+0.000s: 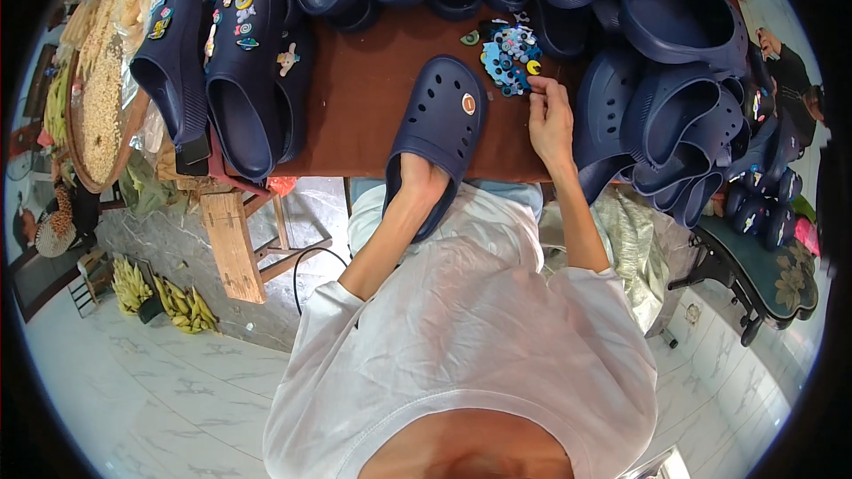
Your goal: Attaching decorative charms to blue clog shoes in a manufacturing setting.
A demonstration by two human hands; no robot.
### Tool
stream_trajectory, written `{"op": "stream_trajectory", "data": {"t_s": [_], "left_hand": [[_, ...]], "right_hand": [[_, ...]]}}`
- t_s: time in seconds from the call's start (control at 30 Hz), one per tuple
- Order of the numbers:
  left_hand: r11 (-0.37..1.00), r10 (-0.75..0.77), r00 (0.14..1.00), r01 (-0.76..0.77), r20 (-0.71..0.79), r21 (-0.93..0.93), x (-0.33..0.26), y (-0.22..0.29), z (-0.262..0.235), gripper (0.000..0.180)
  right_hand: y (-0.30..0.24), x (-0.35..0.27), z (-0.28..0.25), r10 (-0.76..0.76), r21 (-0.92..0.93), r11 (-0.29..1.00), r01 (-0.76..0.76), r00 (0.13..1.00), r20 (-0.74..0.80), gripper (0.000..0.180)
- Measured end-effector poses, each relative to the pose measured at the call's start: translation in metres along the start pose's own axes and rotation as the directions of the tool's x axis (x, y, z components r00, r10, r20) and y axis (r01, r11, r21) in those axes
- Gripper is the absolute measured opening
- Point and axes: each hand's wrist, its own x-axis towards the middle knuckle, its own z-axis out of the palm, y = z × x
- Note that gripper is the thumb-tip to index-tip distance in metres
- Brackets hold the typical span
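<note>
My left hand (422, 176) is pushed into the heel opening of a navy clog (435, 115) and holds it at the table's front edge. Its fingers are hidden under the clog's holed upper. One round brown charm with a pale rim (469, 104) sits in a hole near the toe, on the right side. Beside the clog, my right hand (552, 120) has its bent fingertips at the near edge of a pile of small charms (508, 58), mostly blue. A yellow charm (533, 66) lies just beyond those fingertips. Thumb and forefinger look slightly apart, with nothing visible between them.
Navy clogs line the back of the brown table (342, 106). More clogs (666, 115) are stacked at the right. At the left stand clogs with charms fitted (244, 80). A wooden stool (232, 244) is below the table's left corner; a dark green-topped stand (754, 266) is at the right.
</note>
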Motion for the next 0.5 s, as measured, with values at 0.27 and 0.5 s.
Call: {"op": "stream_trajectory", "data": {"t_s": [0.27,0.5], "left_hand": [[1.000,0.004,0.999,-0.005,-0.038,-0.030,0.001,0.001,-0.004,0.037],[1.000,0.008,0.994,-0.007,-0.106,0.012,-0.002,0.003,-0.002,0.034]], "right_hand": [[0.012,0.017,0.006,-0.072,-0.197,0.979,0.057,0.995,-0.065,0.028],[0.013,0.031,0.011,-0.167,-0.393,0.907,0.152,0.986,-0.002,0.032]]}}
